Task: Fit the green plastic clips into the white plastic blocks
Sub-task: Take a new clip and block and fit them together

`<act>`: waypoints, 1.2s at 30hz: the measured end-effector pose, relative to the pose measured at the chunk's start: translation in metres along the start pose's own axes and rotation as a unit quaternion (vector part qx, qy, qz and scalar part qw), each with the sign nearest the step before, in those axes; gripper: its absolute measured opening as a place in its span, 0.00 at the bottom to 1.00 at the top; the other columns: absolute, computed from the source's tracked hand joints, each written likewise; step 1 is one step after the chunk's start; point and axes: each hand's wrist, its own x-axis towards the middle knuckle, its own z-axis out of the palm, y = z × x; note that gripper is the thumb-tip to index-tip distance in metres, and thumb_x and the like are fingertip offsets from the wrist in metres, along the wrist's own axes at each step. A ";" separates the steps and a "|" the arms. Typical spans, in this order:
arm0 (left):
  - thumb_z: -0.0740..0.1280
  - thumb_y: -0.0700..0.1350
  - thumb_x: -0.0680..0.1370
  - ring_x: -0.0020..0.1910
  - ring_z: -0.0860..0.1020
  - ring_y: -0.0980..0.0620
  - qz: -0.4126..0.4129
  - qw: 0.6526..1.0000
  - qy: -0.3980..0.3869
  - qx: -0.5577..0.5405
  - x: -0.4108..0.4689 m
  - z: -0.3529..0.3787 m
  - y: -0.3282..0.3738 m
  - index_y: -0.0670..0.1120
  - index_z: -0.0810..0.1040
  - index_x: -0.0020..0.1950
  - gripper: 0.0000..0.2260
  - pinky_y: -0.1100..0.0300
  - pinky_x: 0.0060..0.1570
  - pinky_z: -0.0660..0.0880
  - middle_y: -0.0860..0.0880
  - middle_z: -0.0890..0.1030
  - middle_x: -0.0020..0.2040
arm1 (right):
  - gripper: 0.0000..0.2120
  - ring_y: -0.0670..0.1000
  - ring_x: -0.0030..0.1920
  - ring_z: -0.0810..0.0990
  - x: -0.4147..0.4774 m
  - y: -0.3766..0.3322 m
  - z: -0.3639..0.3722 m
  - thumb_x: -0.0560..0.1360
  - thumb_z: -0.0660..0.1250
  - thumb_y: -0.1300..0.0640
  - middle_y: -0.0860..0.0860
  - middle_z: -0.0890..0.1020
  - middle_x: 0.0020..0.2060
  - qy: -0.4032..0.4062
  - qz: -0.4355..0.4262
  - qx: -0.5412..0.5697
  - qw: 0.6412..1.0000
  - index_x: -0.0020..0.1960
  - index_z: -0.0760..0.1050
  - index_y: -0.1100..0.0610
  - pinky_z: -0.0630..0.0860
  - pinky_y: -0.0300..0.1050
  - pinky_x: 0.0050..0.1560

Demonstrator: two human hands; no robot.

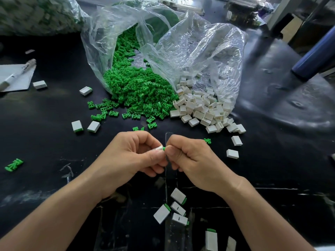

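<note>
Pinching the white block (159, 148) between thumb and forefinger, the left hand (134, 156) held it dead centre. The right hand (188, 160), at its 3 o'clock, pinched the green clip (164, 148) against the block's edge, mostly hidden, so the push looked to run 3 to 9. Beyond, loose clips (137, 91) were heaped at 12 o'clock, spare blocks (201, 109) at 1 o'clock.

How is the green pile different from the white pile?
The green clips are small and forked; the white blocks are bigger, boxy pieces. The green clips make the larger heap, on the left; the white blocks heap lies to its right. Both spill from clear plastic bags onto the black table.
</note>
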 end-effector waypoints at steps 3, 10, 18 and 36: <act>0.69 0.45 0.64 0.30 0.81 0.50 0.012 0.999 -0.018 0.027 -0.001 -0.001 0.000 0.38 0.78 0.39 0.10 0.63 0.30 0.77 0.42 0.83 0.33 | 0.13 0.49 0.30 0.70 -0.001 -0.001 -0.005 0.75 0.57 0.53 0.51 0.73 0.27 -0.035 -0.016 -0.031 0.999 0.35 0.68 0.59 0.69 0.48 0.33; 0.70 0.34 0.71 0.30 0.82 0.51 0.024 0.988 -0.042 0.146 -0.001 0.000 -0.009 0.41 0.77 0.38 0.05 0.62 0.29 0.77 0.44 0.82 0.31 | 0.13 0.48 0.31 0.66 -0.002 -0.004 -0.012 0.78 0.61 0.58 0.47 0.69 0.27 -0.103 -0.048 -0.173 0.978 0.35 0.64 0.53 0.63 0.44 0.33; 0.71 0.41 0.67 0.30 0.82 0.49 0.047 0.997 -0.024 0.065 -0.001 0.002 -0.006 0.39 0.78 0.39 0.06 0.63 0.28 0.77 0.42 0.83 0.32 | 0.12 0.49 0.29 0.70 -0.001 -0.003 -0.008 0.75 0.58 0.53 0.46 0.70 0.27 -0.044 -0.057 -0.106 0.992 0.34 0.65 0.53 0.68 0.46 0.32; 0.70 0.43 0.62 0.30 0.74 0.42 0.079 0.992 0.001 -0.096 0.000 0.009 -0.002 0.35 0.76 0.37 0.12 0.60 0.28 0.77 0.37 0.80 0.40 | 0.30 0.46 0.30 0.74 0.004 -0.012 0.009 0.70 0.50 0.33 0.51 0.77 0.31 -0.136 0.163 0.470 0.857 0.45 0.73 0.59 0.70 0.37 0.31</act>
